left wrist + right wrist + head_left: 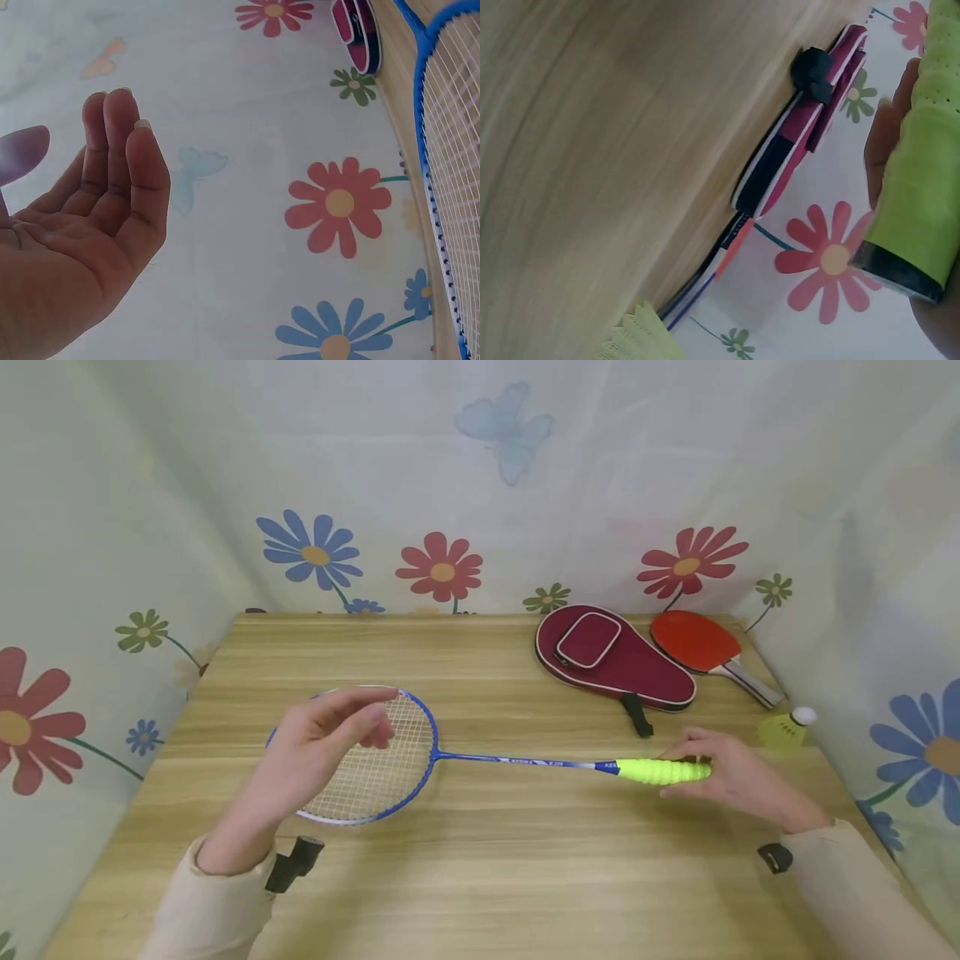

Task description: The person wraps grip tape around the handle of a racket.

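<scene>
A blue and white badminton racket [480,757] spans the middle of the wooden table, its strung head to the left and its neon yellow-green grip [651,771] to the right. My right hand [723,772] holds the end of that grip between thumb and fingers; the right wrist view shows the grip's black end cap [900,274]. Above the racket head, my left hand [318,747] is raised with loosely bent fingers. The left wrist view shows the left palm [82,262] holding nothing, apart from the racket frame [424,142].
At the back right lie a maroon paddle case [637,664] with a small pouch on it and a red table tennis paddle [693,642]. A yellow shuttlecock [786,728] rests near the table's right edge. Flower-patterned cloth [420,468] hangs behind and at both sides.
</scene>
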### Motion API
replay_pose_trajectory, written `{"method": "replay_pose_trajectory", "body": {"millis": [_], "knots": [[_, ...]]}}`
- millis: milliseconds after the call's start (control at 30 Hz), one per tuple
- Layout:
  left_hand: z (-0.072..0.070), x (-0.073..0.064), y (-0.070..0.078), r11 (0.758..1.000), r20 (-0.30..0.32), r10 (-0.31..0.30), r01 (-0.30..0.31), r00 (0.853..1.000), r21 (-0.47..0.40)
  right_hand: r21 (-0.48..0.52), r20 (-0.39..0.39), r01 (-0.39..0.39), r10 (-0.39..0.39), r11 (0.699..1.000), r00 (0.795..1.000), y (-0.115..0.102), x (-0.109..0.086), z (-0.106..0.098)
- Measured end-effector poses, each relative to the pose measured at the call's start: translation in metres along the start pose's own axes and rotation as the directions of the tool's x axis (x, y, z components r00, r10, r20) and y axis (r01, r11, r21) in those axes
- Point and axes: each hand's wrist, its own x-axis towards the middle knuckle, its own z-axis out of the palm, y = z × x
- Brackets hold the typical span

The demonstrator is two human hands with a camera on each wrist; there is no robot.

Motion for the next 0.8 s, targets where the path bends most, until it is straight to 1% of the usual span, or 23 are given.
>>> {"method": "replay_pose_trajectory", "body": {"millis": [133,200,267,400,533,633,700,800], "knots": [[-0.007,0.003,-0.014,0.997,-0.011,-0.072,0.073,0.997,0.038,0.012,0.064,-0.006,0.005,1.0,0.998,0.01,0.004,0.005],[-0.007,0.005,-0.02,0.995,-0.003,-0.098,0.098,0.995,0.036,0.016,0.087,-0.009,0.008,1.0,0.996,0.013,0.007,0.008],[-0.006,0.007,-0.027,0.993,0.009,-0.119,0.119,0.993,0.025,0.011,0.092,-0.012,0.011,1.0,0.996,0.017,0.01,0.01],[-0.006,0.008,-0.036,0.989,0.006,-0.147,0.147,0.989,0.029,-0.055,0.062,-0.004,0.007,0.998,0.998,0.019,0.016,0.013],[-0.009,0.009,-0.042,0.984,-0.004,-0.172,0.172,0.985,0.05,-0.113,0.026,-0.04,0.043,0.993,0.999,0.02,0.02,0.017],[-0.011,0.011,-0.046,0.98,-0.001,-0.192,0.192,0.981,0.053,-0.104,0.019,-0.078,0.081,0.992,0.997,0.022,0.022,0.02],[-0.012,0.012,-0.048,0.977,-0.005,-0.203,0.203,0.979,0.059,-0.094,0.015,-0.084,0.085,0.992,0.996,0.023,0.023,0.021],[-0.014,0.014,-0.053,0.968,-0.035,-0.222,0.224,0.974,0.109,-0.08,0.007,-0.088,0.089,0.993,0.996,0.024,0.025,0.024]]}}
